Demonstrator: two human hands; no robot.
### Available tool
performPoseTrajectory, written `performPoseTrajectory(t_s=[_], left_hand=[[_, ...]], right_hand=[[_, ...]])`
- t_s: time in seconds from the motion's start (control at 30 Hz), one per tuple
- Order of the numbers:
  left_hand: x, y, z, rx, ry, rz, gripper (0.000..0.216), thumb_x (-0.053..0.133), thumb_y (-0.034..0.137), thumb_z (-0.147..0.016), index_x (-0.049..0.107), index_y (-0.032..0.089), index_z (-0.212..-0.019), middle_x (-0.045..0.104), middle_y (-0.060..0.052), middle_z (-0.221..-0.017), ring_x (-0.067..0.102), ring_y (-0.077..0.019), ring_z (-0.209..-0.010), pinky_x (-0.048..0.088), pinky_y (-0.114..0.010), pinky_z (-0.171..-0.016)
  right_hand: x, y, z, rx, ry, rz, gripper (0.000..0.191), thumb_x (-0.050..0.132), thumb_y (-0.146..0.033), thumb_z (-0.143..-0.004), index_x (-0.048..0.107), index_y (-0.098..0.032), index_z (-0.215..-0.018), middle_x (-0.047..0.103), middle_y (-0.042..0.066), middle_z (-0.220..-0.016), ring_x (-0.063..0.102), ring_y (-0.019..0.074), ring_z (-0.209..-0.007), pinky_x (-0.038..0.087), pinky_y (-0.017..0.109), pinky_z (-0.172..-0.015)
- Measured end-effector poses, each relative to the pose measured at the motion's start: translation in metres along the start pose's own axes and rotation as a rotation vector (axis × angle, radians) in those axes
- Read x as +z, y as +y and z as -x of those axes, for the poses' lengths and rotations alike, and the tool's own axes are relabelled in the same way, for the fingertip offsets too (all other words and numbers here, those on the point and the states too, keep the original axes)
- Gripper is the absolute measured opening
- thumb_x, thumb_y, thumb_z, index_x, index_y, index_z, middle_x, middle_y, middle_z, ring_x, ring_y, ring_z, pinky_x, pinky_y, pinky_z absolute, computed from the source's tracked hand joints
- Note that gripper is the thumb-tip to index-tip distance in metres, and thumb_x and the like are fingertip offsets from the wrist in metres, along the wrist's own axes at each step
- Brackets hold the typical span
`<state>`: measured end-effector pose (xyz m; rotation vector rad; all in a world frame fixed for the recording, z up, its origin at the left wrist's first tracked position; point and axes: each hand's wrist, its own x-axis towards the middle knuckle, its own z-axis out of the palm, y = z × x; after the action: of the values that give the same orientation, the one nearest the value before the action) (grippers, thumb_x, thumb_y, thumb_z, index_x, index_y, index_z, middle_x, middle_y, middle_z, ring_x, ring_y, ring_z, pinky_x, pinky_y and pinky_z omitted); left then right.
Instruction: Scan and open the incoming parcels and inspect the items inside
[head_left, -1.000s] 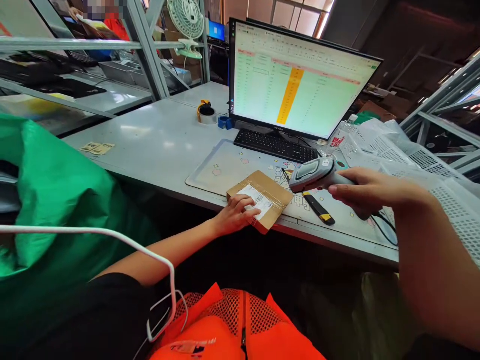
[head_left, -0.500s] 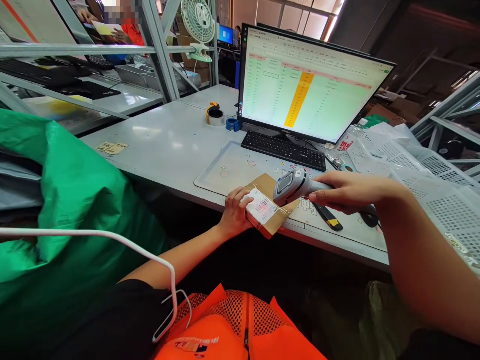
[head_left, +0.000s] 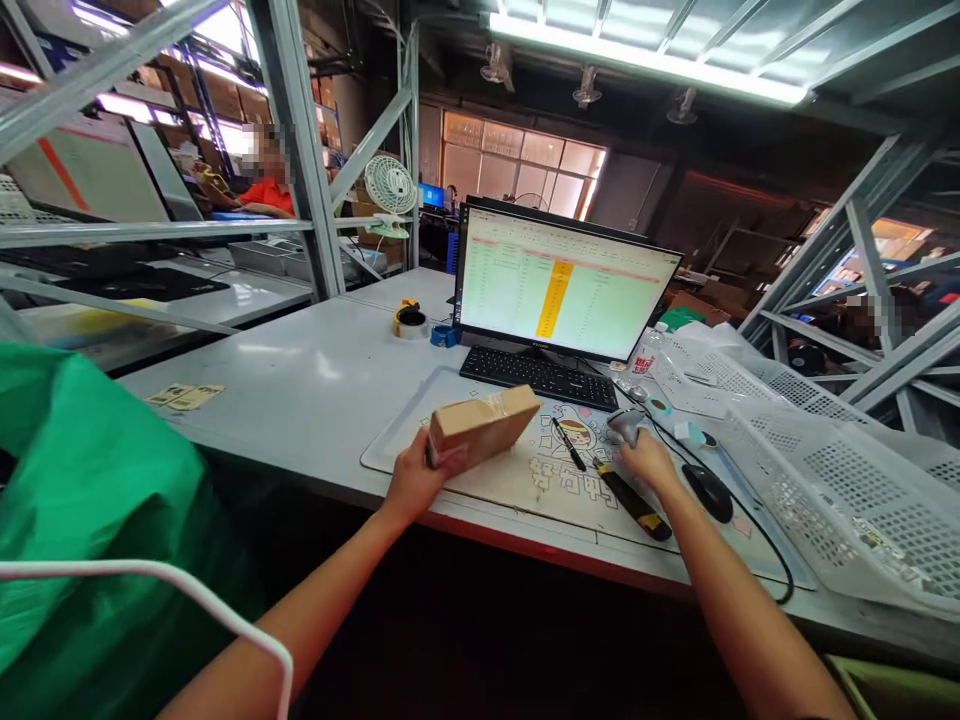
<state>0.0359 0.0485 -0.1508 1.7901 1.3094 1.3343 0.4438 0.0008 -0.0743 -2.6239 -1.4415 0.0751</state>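
Note:
My left hand grips the near left end of a small cardboard box, tilted over the desk mat. Clear tape shows on the box's top; its label is out of sight. My right hand is closed around the handle of a grey barcode scanner, low over the mat's right part. Between the hands lie a black pen and a black-and-yellow utility knife. A black mouse sits just right of my right hand.
Behind the mat stand a keyboard and a monitor. Tape rolls lie left of them. White perforated baskets line the right side. A green sack hangs at the left. Another person sits beyond the metal frame.
My left hand has turned the box, so its label no longer faces me. The scanner has moved away from the box, down to the mat's right side. The view has tilted up.

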Motion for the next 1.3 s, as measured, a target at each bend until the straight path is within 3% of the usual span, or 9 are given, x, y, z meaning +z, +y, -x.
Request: performPoseTrajectory(t_s=[0.13, 0.27, 0.4, 0.53, 0.63, 0.73, 0.9, 1.03, 1.3], left_hand=[[-0.003, -0.001, -0.011, -0.122, 0.011, 0.105, 0.057, 0.068, 0.067, -0.083, 0.062, 0.020, -0.116, 0.078, -0.010, -0.110, 0.073, -0.0311, -0.103, 0.057, -0.039, -0.086], [0.000, -0.006, -0.011, -0.181, -0.010, 0.059, 0.059, 0.072, 0.066, -0.078, 0.062, 0.021, -0.115, 0.078, -0.010, -0.108, 0.074, -0.0329, -0.102, 0.057, -0.040, -0.083], [0.000, -0.008, -0.014, -0.213, -0.002, -0.013, 0.061, 0.073, 0.068, -0.074, 0.063, 0.022, -0.112, 0.078, -0.011, -0.104, 0.074, -0.0352, -0.099, 0.057, -0.041, -0.080], [-0.002, -0.009, -0.019, -0.223, -0.018, -0.053, 0.064, 0.072, 0.070, -0.073, 0.063, 0.022, -0.114, 0.078, -0.012, -0.108, 0.073, -0.0366, -0.101, 0.056, -0.042, -0.082], [-0.004, -0.010, -0.019, -0.215, -0.041, -0.038, 0.065, 0.071, 0.070, -0.074, 0.064, 0.021, -0.115, 0.078, -0.013, -0.111, 0.073, -0.0370, -0.105, 0.057, -0.042, -0.084], [-0.004, -0.011, -0.016, -0.213, -0.051, -0.028, 0.065, 0.071, 0.070, -0.077, 0.064, 0.021, -0.118, 0.078, -0.013, -0.114, 0.073, -0.0372, -0.108, 0.057, -0.043, -0.085], [-0.002, -0.008, -0.012, -0.198, -0.046, -0.011, 0.063, 0.071, 0.068, -0.080, 0.062, 0.021, -0.120, 0.078, -0.012, -0.115, 0.074, -0.0362, -0.108, 0.058, -0.042, -0.083], [-0.002, -0.006, -0.012, -0.175, -0.039, -0.016, 0.059, 0.070, 0.067, -0.080, 0.062, 0.021, -0.116, 0.079, -0.012, -0.110, 0.074, -0.0359, -0.106, 0.058, -0.042, -0.082], [-0.003, 0.002, -0.012, -0.133, -0.036, -0.037, 0.058, 0.065, 0.065, -0.082, 0.059, 0.022, -0.119, 0.078, -0.013, -0.109, 0.074, -0.0360, -0.102, 0.056, -0.043, -0.084]], right_hand=[[0.029, 0.013, -0.005, 0.042, -0.005, 0.061, 0.050, 0.055, -0.038, -0.101, 0.054, -0.010, -0.144, 0.071, 0.025, -0.130, 0.069, 0.0369, -0.124, 0.053, 0.043, -0.097], [0.013, 0.011, -0.018, 0.081, 0.011, 0.090, 0.051, 0.052, -0.046, -0.101, 0.062, -0.010, -0.136, 0.071, 0.025, -0.128, 0.069, 0.0392, -0.121, 0.054, 0.046, -0.097], [-0.013, -0.019, -0.060, -0.052, 0.168, 0.090, 0.054, 0.038, -0.033, -0.105, 0.059, -0.005, -0.145, 0.063, 0.027, -0.143, 0.061, 0.0363, -0.133, 0.047, 0.043, -0.110], [-0.004, -0.055, -0.108, -0.203, 0.008, 0.112, 0.054, 0.053, -0.027, -0.098, 0.061, -0.017, -0.151, 0.054, 0.016, -0.158, 0.049, 0.0324, -0.146, 0.038, 0.041, -0.121], [0.014, -0.072, -0.126, -0.213, -0.047, 0.121, 0.059, 0.059, -0.025, -0.094, 0.060, -0.019, -0.152, 0.040, 0.014, -0.170, 0.032, 0.0362, -0.158, 0.027, 0.050, -0.128], [0.028, -0.077, -0.130, -0.214, -0.067, 0.132, 0.055, 0.054, -0.020, -0.095, 0.065, -0.017, -0.148, 0.023, 0.012, -0.178, 0.013, 0.0406, -0.164, 0.015, 0.060, -0.130], [0.038, -0.082, -0.133, -0.213, -0.070, 0.141, 0.055, 0.047, -0.023, -0.099, 0.061, -0.014, -0.152, 0.010, 0.012, -0.181, 0.003, 0.0411, -0.165, 0.009, 0.063, -0.131], [0.038, -0.094, -0.135, -0.206, -0.103, 0.148, 0.062, 0.045, -0.026, -0.101, 0.047, -0.021, -0.163, 0.011, 0.010, -0.181, 0.006, 0.0415, -0.165, 0.015, 0.066, -0.128], [0.029, -0.088, -0.111, -0.189, -0.145, 0.169, 0.057, 0.043, -0.026, -0.104, 0.051, -0.012, -0.159, 0.026, 0.020, -0.175, 0.019, 0.0378, -0.163, 0.021, 0.056, -0.128]])
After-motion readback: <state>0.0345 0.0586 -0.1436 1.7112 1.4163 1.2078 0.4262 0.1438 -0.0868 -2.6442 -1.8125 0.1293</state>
